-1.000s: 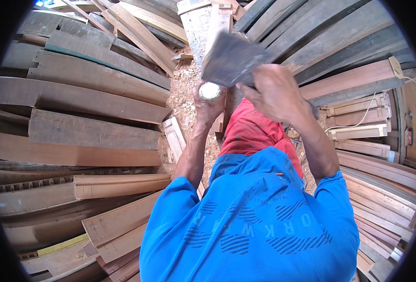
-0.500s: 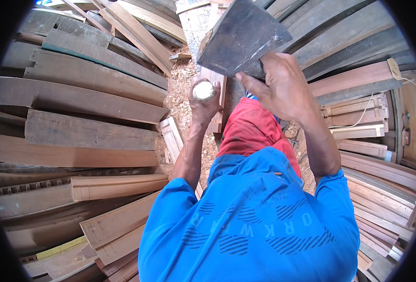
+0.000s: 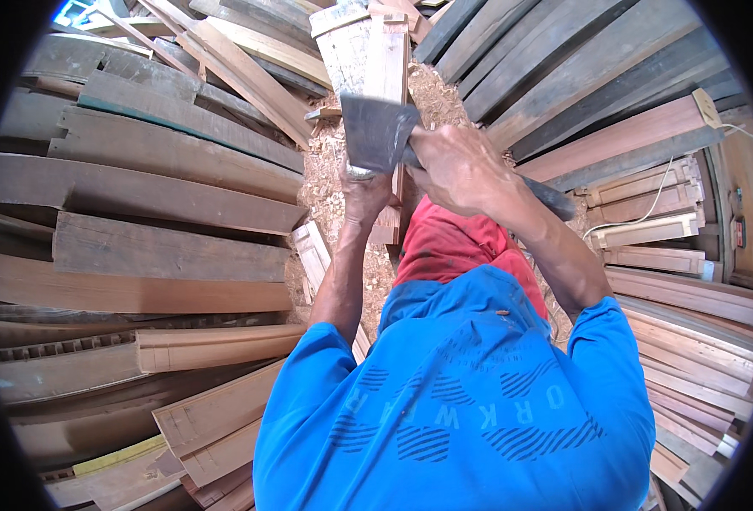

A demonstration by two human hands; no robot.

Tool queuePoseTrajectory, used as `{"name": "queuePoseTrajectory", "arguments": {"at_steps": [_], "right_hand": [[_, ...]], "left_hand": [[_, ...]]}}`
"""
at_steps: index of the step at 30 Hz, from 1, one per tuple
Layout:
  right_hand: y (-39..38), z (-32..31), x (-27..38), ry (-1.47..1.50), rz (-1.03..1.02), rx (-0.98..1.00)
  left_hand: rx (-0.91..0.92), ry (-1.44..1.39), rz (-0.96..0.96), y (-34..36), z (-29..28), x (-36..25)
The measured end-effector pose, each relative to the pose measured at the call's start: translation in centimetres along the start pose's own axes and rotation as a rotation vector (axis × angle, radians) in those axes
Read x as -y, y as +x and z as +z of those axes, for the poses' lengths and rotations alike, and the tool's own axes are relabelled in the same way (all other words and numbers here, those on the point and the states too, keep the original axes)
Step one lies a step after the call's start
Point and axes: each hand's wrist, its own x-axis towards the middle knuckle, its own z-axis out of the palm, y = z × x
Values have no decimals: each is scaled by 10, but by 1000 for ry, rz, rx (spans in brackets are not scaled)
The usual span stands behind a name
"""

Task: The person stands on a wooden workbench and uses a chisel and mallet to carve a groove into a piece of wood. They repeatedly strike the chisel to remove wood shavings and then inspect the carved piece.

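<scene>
My right hand (image 3: pixel 466 166) is closed round the dark handle of a mallet, whose block-shaped black head (image 3: pixel 378 132) is over my left hand. In my left hand (image 3: pixel 366 200), the fingers wrap an upright tool handle with a round, whitish top (image 3: pixel 361 173). The mallet head covers most of that top; whether the two touch I cannot tell. The tool's lower end is hidden by my hand. Beneath and beyond the hands lies a long pale wood piece (image 3: pixel 387 64), beside a white-stained board (image 3: pixel 339 47).
Wood shavings (image 3: pixel 329 183) cover the floor. Dark planks (image 3: pixel 172 243) are stacked along the left, and grey planks (image 3: pixel 572 72) at the far right. Panelled wood pieces (image 3: pixel 649 204) and a thin pale cable (image 3: pixel 644 217) are on the right. A short wood offcut (image 3: pixel 312 251) lies beside my left forearm.
The mallet has come down and its head has swung from high above to over the tool's round top. My right hand has moved slightly left; my left hand keeps its hold.
</scene>
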Motion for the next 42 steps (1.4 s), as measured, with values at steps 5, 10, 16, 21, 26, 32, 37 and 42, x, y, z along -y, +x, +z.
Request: {"name": "queuePoseTrajectory", "arguments": {"at_steps": [5,10,16,21,26,32,37,42], "right_hand": [[-20,15,-22,314,-62,-144],[-47,37,-45,1060,231,63],[-77,101,-92,1625,181,-216],[-112,106,-124,1558,270,-198],[-137,72,-118,1543,459,-352],[-168,61,-128,1600,495,-459],[-163,62,-124,1628,505,-465],[-147,68,-113,1554,477,-422]], "left_hand": [[284,238,67,16,-25,-27],[-48,97,133,5,-4,-82],[274,252,693,-25,81,-137],[448,342,774,-72,110,-116],[532,403,352,-74,74,-98],[466,757,-79,-86,4,5],[470,1154,-24,-131,-16,33],[584,610,-93,-101,13,-7]]}}
